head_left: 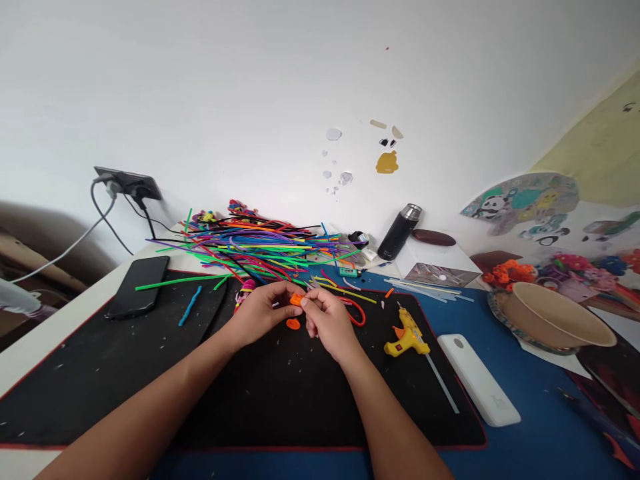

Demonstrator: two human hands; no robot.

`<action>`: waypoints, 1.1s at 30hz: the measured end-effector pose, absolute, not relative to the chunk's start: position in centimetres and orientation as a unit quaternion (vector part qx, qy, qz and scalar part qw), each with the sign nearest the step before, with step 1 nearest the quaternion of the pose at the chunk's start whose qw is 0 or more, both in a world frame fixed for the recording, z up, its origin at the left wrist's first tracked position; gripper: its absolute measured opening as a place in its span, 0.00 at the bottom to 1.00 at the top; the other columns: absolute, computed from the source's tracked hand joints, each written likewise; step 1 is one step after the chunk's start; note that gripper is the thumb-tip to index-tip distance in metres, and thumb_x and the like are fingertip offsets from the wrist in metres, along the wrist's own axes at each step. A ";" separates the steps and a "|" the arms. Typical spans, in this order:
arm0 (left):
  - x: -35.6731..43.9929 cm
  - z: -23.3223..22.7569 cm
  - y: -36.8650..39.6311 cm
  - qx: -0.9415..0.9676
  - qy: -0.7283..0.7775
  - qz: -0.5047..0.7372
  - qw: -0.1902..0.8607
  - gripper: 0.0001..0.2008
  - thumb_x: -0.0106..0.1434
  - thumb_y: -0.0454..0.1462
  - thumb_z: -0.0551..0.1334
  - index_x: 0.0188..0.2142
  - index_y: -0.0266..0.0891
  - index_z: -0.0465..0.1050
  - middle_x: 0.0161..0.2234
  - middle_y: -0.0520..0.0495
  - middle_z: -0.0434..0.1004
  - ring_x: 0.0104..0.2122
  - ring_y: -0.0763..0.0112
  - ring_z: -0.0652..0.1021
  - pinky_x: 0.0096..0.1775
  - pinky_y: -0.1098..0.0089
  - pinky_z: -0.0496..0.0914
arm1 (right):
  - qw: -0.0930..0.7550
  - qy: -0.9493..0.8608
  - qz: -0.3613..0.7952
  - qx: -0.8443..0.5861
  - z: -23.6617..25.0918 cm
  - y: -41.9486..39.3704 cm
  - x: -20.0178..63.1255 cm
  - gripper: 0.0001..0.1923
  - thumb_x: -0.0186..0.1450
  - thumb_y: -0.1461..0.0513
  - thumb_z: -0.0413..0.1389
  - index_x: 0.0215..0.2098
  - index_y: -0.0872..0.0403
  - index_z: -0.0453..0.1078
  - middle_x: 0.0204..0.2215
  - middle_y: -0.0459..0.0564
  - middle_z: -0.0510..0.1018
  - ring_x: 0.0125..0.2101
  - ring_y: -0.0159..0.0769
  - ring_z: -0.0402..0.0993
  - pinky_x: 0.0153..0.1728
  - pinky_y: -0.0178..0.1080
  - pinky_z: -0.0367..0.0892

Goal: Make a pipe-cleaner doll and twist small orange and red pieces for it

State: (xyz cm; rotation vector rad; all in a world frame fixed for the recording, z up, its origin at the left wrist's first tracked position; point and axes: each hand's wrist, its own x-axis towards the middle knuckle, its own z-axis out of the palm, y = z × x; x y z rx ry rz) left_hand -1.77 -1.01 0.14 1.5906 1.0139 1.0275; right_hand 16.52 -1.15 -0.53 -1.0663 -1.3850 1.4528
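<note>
Here, the left hand (267, 308) and right hand (330, 322) together pinch 1 orange piece (297, 300) (another orange bit (293, 324) lies nearby).

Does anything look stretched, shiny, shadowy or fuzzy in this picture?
In the head view, the bowl near the right edge looks stretched, probably by the wide lens; in the head view, the flask's metal cap catches light; in the head view, a dark shadow falls across the wall at far left; in the head view, the small orange piece between both hands lacks clear detail.

Left grip (265, 311) and right grip (329, 321) pinch an orange piece (297, 300) over a black mat (280, 397).
</note>
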 end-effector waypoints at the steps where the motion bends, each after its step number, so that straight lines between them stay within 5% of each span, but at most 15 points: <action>1: -1.8 0.2 -1.1 0.662 0.421 0.420 0.456 0.15 0.62 0.45 0.71 0.43 0.38 0.79 0.36 0.46 0.83 0.34 0.64 0.81 0.39 0.66 0.75 | 0.418 -0.550 0.584 -0.427 -0.4 -1.2 16.5 0.12 0.65 0.52 0.59 0.32 0.51 0.67 0.13 0.36 0.65 0.13 0.28 0.61 0.18 0.32 0.56; 33: -2.1 0.4 -1.0 0.711 0.455 0.397 0.361 0.10 0.63 0.45 0.69 0.36 0.41 0.82 0.33 0.48 0.85 0.33 0.64 0.82 0.37 0.70 0.74 | 0.386 -0.530 0.620 -0.430 0.1 -1.4 16.6 0.12 0.63 0.53 0.61 0.32 0.53 0.69 0.13 0.36 0.66 0.13 0.26 0.60 0.16 0.31 0.53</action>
